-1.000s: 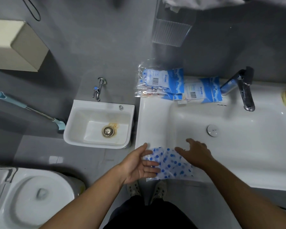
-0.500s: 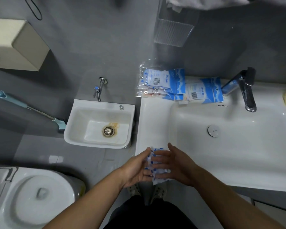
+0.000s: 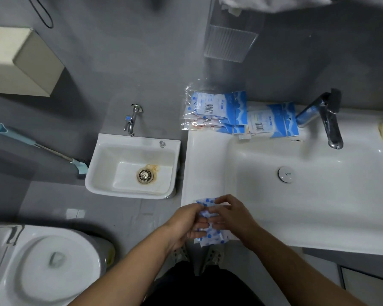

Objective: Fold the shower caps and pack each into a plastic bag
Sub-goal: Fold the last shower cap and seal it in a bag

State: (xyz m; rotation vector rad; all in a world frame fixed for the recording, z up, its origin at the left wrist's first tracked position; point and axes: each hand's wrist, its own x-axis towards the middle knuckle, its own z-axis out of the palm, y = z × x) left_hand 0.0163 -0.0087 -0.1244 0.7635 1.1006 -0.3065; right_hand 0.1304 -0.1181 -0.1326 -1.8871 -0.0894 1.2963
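The left hand [image 3: 185, 221] and right hand [image 3: 233, 217], fingertips touching, pinched the thin, crinkled, blue-dotted shower cap [image 3: 211, 237] between them at the glossy white desk's [image 3: 206, 164] front-left corner. Flat printed plastic bags [image 3: 217, 109] lay at its back.

I log, from the head camera:
- One white shower cap [image 3: 209, 236] with blue dots, bunched small, at the front left corner of the wide white sink [image 3: 206, 164].
- Left hand [image 3: 186, 221] and right hand [image 3: 233, 217], both pinching the cap, fingers meeting over it.
- Blue-and-white packed bags [image 3: 217, 109], stacked at the sink's back edge, near the faucet [image 3: 328, 122].
- Left of the sink: small basin [image 3: 106, 164] with tap [image 3: 132, 118]; toilet [image 3: 49, 261]; long-handled brush [image 3: 38, 146].
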